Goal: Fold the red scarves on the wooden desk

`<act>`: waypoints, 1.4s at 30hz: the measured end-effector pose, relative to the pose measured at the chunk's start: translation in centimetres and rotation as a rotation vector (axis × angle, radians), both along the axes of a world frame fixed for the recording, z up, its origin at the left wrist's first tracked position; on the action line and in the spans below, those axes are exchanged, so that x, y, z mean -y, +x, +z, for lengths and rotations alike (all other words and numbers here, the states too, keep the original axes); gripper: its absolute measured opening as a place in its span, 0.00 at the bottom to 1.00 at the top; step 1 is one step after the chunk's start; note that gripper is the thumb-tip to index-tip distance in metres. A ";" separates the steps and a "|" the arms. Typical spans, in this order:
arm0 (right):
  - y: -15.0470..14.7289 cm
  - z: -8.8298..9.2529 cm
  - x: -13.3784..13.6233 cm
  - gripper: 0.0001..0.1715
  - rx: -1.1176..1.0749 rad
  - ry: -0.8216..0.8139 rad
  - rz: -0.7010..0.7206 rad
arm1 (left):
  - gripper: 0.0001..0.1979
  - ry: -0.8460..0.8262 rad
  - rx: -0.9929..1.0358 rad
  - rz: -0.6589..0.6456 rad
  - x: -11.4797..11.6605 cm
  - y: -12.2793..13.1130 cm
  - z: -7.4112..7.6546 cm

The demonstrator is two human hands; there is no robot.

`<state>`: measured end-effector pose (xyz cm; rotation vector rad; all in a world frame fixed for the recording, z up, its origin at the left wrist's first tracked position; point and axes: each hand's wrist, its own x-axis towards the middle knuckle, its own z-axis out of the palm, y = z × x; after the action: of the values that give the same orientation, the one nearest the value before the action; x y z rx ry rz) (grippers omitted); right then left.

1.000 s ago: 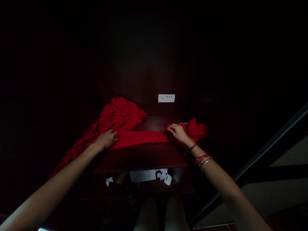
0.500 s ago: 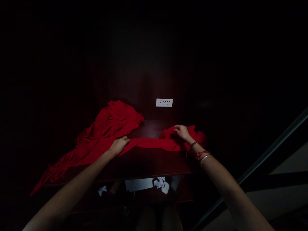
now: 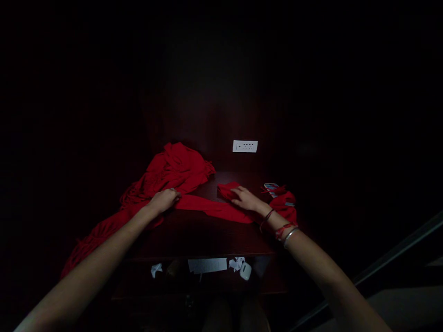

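Observation:
A long strip of red fringed scarf (image 3: pixel 207 206) lies across the dark wooden surface. My left hand (image 3: pixel 165 200) is closed on its upper edge, left of the middle. Loose fringes (image 3: pixel 90 240) spread beneath and beyond my left forearm. To the right, my right hand (image 3: pixel 246 199) holds a folded part of the red cloth (image 3: pixel 225 189) with its fingertips, thumb below. More bunched red cloth (image 3: pixel 285 210) lies right of my right wrist, with a small patterned blue-and-white piece (image 3: pixel 272 189) showing beside it.
A heap of red fringed cloth (image 3: pixel 178 166) sits at the back left. On the back wall is a white power socket (image 3: pixel 245 146). The shelf below holds paper sheets (image 3: pixel 207 265), crumpled paper (image 3: pixel 156 269) and a small white case (image 3: pixel 245 271). The surroundings are very dark.
My right hand has moved left and slightly down, bringing a fold of red cloth with it. The patterned piece at the right has come into sight. The view has shifted slightly.

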<state>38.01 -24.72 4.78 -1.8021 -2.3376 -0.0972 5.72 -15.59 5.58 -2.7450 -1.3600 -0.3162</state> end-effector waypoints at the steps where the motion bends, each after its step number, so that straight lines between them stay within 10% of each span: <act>1: -2.0 -0.9 -0.6 0.29 0.000 -0.036 0.047 | 0.11 -0.002 -0.018 -0.025 0.2 1.1 -0.2; 5: -5.4 -2.3 -2.1 0.16 -0.006 -0.092 0.040 | 0.19 -0.016 -0.080 0.010 0.6 3.3 -1.0; 13: 1.2 3.7 1.9 0.13 -0.033 0.316 0.020 | 0.22 -0.046 -0.009 -0.104 0.9 0.9 -1.9; 19: 4.2 4.7 5.5 0.07 -0.164 -0.058 0.274 | 0.16 -0.110 0.012 -0.257 1.7 1.0 -2.8; 27: 5.5 7.8 5.8 0.14 -0.686 -0.228 0.215 | 0.14 -0.101 0.036 -0.423 5.9 5.8 -3.3; 32: 6.9 8.2 4.4 0.12 -0.449 0.099 -0.014 | 0.14 0.178 0.238 -0.215 3.2 4.3 1.4; 37: 6.3 8.1 3.0 0.06 -0.045 0.052 -0.053 | 0.13 0.394 0.153 0.102 1.5 0.1 8.2; 42: 6.9 8.4 1.4 0.13 -0.047 0.238 -0.295 | 0.12 0.366 0.005 0.402 0.9 -4.8 9.6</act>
<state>44.92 -26.10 13.18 -1.9854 -1.9194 -0.3542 0.93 -16.53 15.23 -2.1258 -1.6225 -0.4860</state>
